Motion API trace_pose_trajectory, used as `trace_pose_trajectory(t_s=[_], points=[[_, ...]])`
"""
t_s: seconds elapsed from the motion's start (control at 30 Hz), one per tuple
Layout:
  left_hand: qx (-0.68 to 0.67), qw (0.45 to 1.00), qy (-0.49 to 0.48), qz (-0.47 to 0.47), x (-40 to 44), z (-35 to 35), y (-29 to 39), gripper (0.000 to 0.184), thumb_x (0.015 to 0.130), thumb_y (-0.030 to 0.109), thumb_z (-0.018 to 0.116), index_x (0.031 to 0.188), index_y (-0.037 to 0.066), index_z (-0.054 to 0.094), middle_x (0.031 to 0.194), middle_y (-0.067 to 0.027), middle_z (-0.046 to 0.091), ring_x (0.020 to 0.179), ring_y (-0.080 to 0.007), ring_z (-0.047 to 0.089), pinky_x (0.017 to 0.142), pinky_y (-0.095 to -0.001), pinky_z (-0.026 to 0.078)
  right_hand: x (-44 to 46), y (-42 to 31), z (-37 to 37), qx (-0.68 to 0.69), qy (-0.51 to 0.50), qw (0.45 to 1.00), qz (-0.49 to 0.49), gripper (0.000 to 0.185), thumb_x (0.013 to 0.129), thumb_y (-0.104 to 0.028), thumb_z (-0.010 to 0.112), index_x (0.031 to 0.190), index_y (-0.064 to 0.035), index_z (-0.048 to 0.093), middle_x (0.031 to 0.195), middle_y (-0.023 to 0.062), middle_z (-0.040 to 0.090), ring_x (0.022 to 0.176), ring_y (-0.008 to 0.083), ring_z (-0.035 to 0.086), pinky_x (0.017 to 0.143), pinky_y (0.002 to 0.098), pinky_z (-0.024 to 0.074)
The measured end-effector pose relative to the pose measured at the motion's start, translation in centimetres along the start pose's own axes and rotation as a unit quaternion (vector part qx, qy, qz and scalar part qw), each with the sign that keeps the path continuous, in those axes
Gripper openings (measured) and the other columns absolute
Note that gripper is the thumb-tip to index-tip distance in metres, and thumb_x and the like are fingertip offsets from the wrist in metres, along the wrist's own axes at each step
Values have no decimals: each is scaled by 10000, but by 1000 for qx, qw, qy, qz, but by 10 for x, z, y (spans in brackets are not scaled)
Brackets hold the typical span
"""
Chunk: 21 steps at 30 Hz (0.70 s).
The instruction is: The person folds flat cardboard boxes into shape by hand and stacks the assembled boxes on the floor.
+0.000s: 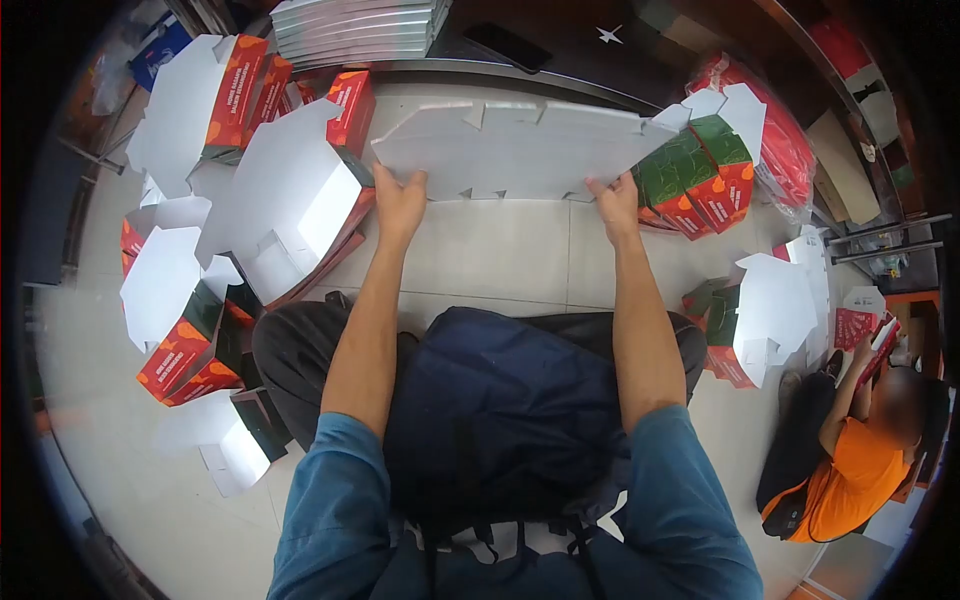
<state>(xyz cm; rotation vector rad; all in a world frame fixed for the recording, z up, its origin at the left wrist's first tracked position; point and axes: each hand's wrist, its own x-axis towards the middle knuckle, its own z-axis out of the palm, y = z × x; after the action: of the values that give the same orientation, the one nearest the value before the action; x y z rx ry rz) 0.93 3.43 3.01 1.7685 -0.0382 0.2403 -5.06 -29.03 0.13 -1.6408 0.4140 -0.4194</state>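
Observation:
A flat, pale cardboard sheet [520,150] with notched edges is held up in front of me. My left hand [401,203] grips its lower left corner, thumb on the near face. At the lower right edge my right hand [615,208] pinches the sheet in the same way. Just beyond the right hand stands a green and red box [700,175] with white flaps raised. Left of my left hand lies an open box [285,195] with its white inside showing. A dark blue bag or cloth [510,410] rests on my lap.
Several red and green boxes [180,345] stand on the floor at left, one more [765,315] at right. A stack of flat sheets [355,30] and a phone [508,47] are at the top. A person in orange [850,480] sits at lower right, holding a red item.

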Motion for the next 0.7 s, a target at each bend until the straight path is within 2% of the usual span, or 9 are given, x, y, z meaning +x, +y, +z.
trace_pose_trajectory(t_s=[0.07,0.17,0.27,0.37,0.47,0.5,0.57,0.7], points=[[16,999,30,8,-2,1,1,523,828,118,643,1229,-72,366,1170,-266,542,1107,-370,557,962,-409,419,0,-14,0,11,-17,1000,13,533,820,29,683,1307,5,467,1256,113,588,1154,211,553,995,322,412],[91,994,43,45,-7,4,-12,515,838,139,639,1221,-76,370,1150,-273,549,1073,-380,568,933,-414,434,-7,-8,4,-18,-3,999,-27,528,825,-16,708,1298,9,475,1233,120,598,1131,200,562,978,316,419],[58,996,49,45,-5,5,-13,470,822,118,626,1197,-68,413,1119,-266,565,1036,-379,580,923,-408,441,-5,10,4,-57,40,995,-64,464,791,-53,759,1200,24,552,1145,132,639,1033,210,621,900,318,474],[57,995,14,77,-2,-6,14,463,792,85,613,1201,-65,457,1095,-231,590,992,-333,605,889,-393,469,6,-7,-10,-55,-4,993,-108,412,794,-85,772,1146,31,592,1091,127,660,968,203,638,854,312,494],[-43,998,-49,-10,9,-20,47,475,764,48,606,1215,-54,495,1080,-186,614,961,-273,620,856,-365,493,-2,-73,-23,-89,-32,996,2,408,802,-126,775,1137,35,604,1034,114,682,910,195,648,810,319,513],[-64,992,-94,-48,11,-27,57,499,759,36,603,1239,-48,497,1085,-161,621,938,-222,624,820,-341,508,-2,-77,-26,-71,-37,997,11,409,807,-135,770,1140,38,606,1028,114,685,895,194,651,799,322,516],[-111,982,-107,-110,10,-25,51,484,752,29,600,1223,-37,510,1054,-151,624,917,-212,627,813,-331,507,-4,-83,-32,-37,-46,998,29,412,817,-153,760,1146,44,609,1017,114,692,866,193,655,777,327,524],[-221,941,-155,-206,4,-20,25,440,751,49,593,1177,-42,527,995,-131,624,864,-209,640,754,-340,525,-3,-80,-31,-121,-55,989,66,388,797,-178,762,1087,53,649,982,128,701,847,190,660,767,323,526]])
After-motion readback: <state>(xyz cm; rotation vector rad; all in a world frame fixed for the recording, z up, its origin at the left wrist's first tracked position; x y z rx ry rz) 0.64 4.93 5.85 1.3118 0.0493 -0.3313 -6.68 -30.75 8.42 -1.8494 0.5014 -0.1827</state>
